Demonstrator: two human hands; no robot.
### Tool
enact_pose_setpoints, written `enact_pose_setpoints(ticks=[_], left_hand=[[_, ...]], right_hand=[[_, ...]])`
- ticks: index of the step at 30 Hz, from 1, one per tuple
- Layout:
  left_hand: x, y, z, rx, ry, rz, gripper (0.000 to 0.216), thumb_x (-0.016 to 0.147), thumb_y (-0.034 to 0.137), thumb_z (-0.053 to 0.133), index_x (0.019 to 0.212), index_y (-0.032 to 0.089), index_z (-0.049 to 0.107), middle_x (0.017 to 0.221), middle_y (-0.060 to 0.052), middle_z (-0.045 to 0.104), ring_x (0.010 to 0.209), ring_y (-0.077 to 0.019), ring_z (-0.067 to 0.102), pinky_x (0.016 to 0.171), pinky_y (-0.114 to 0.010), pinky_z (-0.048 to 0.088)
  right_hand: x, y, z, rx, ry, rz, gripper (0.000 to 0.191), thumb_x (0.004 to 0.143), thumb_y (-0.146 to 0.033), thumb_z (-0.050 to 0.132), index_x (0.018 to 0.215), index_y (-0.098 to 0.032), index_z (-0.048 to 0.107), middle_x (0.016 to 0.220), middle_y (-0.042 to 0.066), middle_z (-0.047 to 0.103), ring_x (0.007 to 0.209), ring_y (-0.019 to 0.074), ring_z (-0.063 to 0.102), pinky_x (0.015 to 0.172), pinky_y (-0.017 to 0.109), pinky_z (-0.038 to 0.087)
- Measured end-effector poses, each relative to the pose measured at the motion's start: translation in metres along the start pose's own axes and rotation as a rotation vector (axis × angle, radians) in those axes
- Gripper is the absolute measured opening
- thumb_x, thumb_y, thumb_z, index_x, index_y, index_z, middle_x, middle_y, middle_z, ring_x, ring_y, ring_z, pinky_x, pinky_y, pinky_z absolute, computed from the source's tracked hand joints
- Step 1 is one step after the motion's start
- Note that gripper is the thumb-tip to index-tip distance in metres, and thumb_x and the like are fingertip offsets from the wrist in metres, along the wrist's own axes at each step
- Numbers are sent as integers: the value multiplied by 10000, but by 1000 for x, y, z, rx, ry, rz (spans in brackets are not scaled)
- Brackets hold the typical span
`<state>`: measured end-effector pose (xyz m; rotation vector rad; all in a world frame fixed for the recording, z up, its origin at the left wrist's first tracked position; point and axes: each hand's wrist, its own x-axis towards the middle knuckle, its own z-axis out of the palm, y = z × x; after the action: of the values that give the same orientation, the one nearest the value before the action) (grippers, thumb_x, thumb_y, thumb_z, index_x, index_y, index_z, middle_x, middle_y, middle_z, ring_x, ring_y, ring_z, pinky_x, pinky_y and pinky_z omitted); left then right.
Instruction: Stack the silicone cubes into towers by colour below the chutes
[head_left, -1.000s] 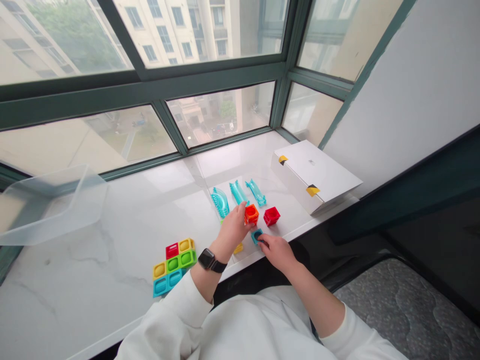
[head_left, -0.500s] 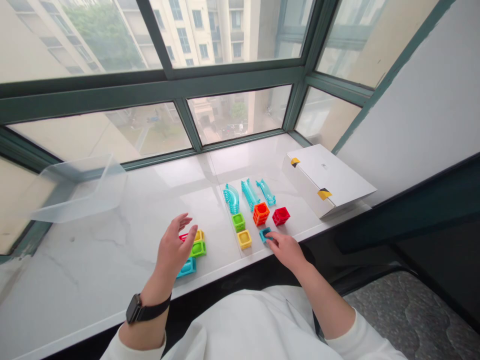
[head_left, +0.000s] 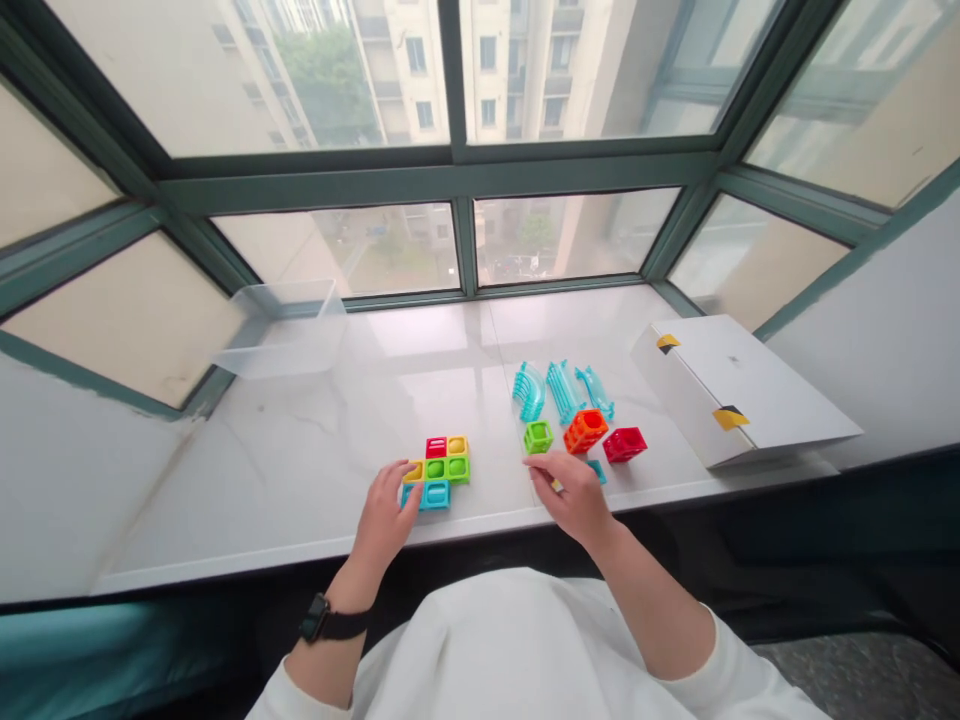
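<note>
My left hand [head_left: 387, 512] rests at the left end of a flat cluster of marble-run blocks, its fingers spread and touching it. The cluster joins a red block [head_left: 436, 447], yellow blocks [head_left: 457, 446], green blocks [head_left: 457, 469] and blue blocks [head_left: 436, 494]. My right hand [head_left: 574, 497] is closed, thumb and index drawn together, over a yellow block [head_left: 556, 485] that it mostly covers. Whatever its fingertips hold is hidden. A light-green block [head_left: 538, 437] stands just behind those fingertips, and a teal block [head_left: 598, 471] shows partly beyond the knuckles.
Clear-blue track pieces [head_left: 565, 391] lie behind an orange block stack [head_left: 585, 431]; red blocks [head_left: 625, 444] stand beside it. A white box [head_left: 757, 385] with yellow-black tape is at the right. A clear plastic bin [head_left: 285, 345] stands back left on the sill [head_left: 300, 490].
The view has swung left. My right hand has moved left off the teal block and over the yellow one. My left hand has lowered onto the cluster's left end.
</note>
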<state>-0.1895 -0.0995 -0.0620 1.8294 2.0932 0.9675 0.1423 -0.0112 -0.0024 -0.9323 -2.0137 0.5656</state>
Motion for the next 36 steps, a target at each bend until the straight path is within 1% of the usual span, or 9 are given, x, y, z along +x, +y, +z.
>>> enact_pose_setpoints(ticks=[2,5,8,10,14,19,24,32,36], left_hand=[[2,2,8,22,-11,22,325,1013,381,540,1271,222,657,1413,-143,630,1315,-313,602,1137,-526,491],[10,8,23,77,-9,74,330,1019,336,535,1299,231,675,1487,-143,594,1382,-328,552,1173,-559,454],[21,16,39,157,-48,117,370,1028,285,511,1357,266,679,1573,-132,541,1485,-358,460,1220,-637,364],[25,19,47,197,-100,132,402,1037,278,495,1400,288,668,1612,-125,509,1518,-368,423,1234,-665,320],[26,20,54,236,-149,164,429,1048,280,479,1439,312,653,1614,-102,520,1522,-356,422,1248,-661,295],[23,20,56,269,-163,195,462,1055,244,432,1469,285,633,1635,-81,499,1527,-349,418,1250,-613,318],[23,22,58,282,-172,192,476,1055,238,413,1483,282,617,1643,-75,489,1539,-334,406,1260,-592,310],[24,26,56,248,-155,188,494,1026,195,443,1481,281,618,1623,-83,515,1526,-334,420,1245,-602,336],[24,25,57,231,-149,181,490,1018,188,453,1461,292,635,1620,-80,519,1525,-334,426,1243,-602,341]], right_hand=[[8,-7,29,0,-196,55,226,1004,-199,585,1168,-253,730,1015,48,748,838,169,710,822,300,566],[14,-8,70,-124,-452,138,379,970,-199,655,1342,-265,668,1192,75,695,949,191,710,881,317,563],[15,-5,98,-215,-615,205,479,969,-234,671,1444,-271,614,1252,95,660,1047,227,706,909,324,554],[13,-3,107,-230,-663,222,505,975,-248,659,1475,-276,590,1272,99,657,1093,243,702,934,325,544],[8,-1,109,-205,-678,225,491,978,-241,628,1466,-273,583,1316,97,682,1172,256,683,984,331,521],[4,1,106,-178,-672,232,441,975,-201,598,1413,-248,608,1356,102,709,1221,264,676,1034,363,502],[3,0,106,-180,-661,247,414,979,-204,589,1391,-238,618,1352,109,725,1209,265,690,1015,359,502],[-10,1,94,-202,-603,332,249,969,-201,593,1199,-239,682,1054,67,797,987,238,750,851,306,519],[-11,-6,79,-20,-443,357,145,977,-247,590,1081,-245,690,946,29,790,858,196,748,803,288,543]])
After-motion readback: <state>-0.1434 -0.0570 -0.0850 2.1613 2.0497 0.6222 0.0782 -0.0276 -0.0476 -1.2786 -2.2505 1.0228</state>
